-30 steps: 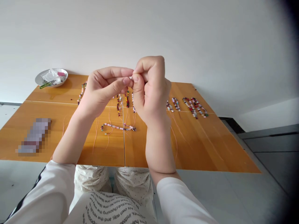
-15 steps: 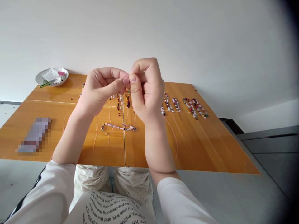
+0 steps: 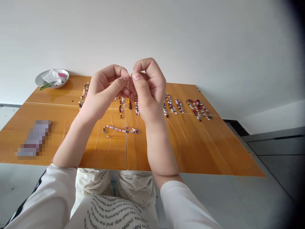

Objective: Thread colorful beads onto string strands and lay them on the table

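Note:
Both hands are raised above the wooden table (image 3: 152, 152), fingertips nearly meeting. My left hand (image 3: 102, 89) pinches one end of a short, thin thread (image 3: 130, 76) between thumb and forefinger. Thumb and forefinger of my right hand (image 3: 150, 89) pinch the thread's other side, a small gap apart. Below them on the table lies a loop of pink and dark beads (image 3: 116, 128). Behind the hands are strings of yellow and dark red beads (image 3: 120, 109), partly hidden.
Several bead strings (image 3: 199, 109) with loose thread ends lie on the right. Another bead string (image 3: 83, 95) is beside my left wrist. A bowl (image 3: 65, 83) with plastic bags stands back left; a blurred flat object (image 3: 35, 138) lies front left.
My fingertips have drawn slightly apart, and a short bit of thread now shows between them. My right hand has shifted slightly left.

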Available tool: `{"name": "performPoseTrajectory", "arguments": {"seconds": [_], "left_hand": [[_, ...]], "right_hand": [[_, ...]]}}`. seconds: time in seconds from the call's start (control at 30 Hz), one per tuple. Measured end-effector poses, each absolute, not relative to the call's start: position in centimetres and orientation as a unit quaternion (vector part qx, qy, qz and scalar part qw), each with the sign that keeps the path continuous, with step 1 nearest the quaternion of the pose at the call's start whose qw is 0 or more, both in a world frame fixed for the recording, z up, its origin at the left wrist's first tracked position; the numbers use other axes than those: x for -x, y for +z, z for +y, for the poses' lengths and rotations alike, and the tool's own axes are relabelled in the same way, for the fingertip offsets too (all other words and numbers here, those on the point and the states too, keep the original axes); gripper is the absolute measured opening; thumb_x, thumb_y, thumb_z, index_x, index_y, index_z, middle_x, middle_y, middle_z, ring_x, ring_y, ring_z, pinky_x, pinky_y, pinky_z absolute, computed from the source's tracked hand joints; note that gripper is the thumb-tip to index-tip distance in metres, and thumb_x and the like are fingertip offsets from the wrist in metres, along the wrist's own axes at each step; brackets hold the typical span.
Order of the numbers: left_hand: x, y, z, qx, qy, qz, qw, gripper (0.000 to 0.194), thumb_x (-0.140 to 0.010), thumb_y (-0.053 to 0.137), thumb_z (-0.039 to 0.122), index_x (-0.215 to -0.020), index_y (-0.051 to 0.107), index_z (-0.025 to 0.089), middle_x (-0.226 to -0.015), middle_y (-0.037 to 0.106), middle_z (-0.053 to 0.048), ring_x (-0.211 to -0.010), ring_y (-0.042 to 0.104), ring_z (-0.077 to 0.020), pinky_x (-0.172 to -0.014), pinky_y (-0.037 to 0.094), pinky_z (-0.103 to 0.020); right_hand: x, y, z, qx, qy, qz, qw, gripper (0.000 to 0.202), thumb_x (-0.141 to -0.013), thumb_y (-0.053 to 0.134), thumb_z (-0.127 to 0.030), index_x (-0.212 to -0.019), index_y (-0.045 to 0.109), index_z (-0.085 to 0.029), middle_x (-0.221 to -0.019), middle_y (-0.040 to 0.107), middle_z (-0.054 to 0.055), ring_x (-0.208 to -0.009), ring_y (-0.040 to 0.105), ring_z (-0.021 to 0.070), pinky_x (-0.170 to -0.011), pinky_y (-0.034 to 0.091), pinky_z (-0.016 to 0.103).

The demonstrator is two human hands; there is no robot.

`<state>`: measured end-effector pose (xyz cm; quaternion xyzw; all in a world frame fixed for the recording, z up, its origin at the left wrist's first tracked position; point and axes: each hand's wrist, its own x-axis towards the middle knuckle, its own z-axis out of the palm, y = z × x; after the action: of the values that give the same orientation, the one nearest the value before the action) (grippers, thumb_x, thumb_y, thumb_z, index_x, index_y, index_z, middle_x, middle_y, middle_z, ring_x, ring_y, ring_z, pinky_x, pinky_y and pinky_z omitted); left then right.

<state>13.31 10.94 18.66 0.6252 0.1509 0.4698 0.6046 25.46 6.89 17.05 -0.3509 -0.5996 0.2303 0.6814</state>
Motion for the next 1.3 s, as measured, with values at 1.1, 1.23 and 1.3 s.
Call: {"name": "performPoseTrajectory", "arguments": {"seconds": [1.1, 1.23, 1.3], "left_hand": [[-13.7, 18.0, 11.9, -0.580, 0.511, 0.080, 0.630, 0.022, -0.083, 0.073, 0.036, -0.080, 0.056, 0.022, -0.081, 0.069, -0.002, -0.061, 0.065, -0.0119, -0.058, 0.053, -0.025], [-13.7, 17.4, 12.4, -0.617, 0.484, 0.053, 0.618, 0.024, -0.091, 0.065, 0.041, -0.087, 0.049, 0.025, -0.070, 0.068, 0.000, -0.056, 0.064, -0.0137, -0.049, 0.047, -0.025], [-13.9, 17.1, 12.6, -0.626, 0.486, 0.032, 0.610, 0.022, -0.093, 0.064, 0.040, -0.088, 0.048, 0.025, -0.054, 0.054, 0.005, -0.044, 0.048, -0.0085, -0.041, 0.034, -0.022]], "right_hand": [[-25.6, 17.9, 6.7, 0.272, 0.353, -0.521, 0.728, 0.017, -0.091, 0.054, -0.028, -0.080, 0.041, -0.025, -0.059, 0.029, -0.006, -0.046, 0.012, 0.0102, -0.042, 0.013, 0.027], [-25.7, 17.9, 6.5, 0.276, 0.335, -0.528, 0.730, 0.015, -0.093, 0.050, -0.026, -0.081, 0.041, -0.026, -0.059, 0.031, -0.005, -0.047, 0.018, 0.0109, -0.043, 0.016, 0.026], [-25.7, 17.9, 6.5, 0.295, 0.325, -0.535, 0.722, 0.015, -0.094, 0.050, -0.027, -0.082, 0.040, -0.026, -0.060, 0.030, -0.005, -0.047, 0.021, 0.0104, -0.044, 0.018, 0.025]]}}
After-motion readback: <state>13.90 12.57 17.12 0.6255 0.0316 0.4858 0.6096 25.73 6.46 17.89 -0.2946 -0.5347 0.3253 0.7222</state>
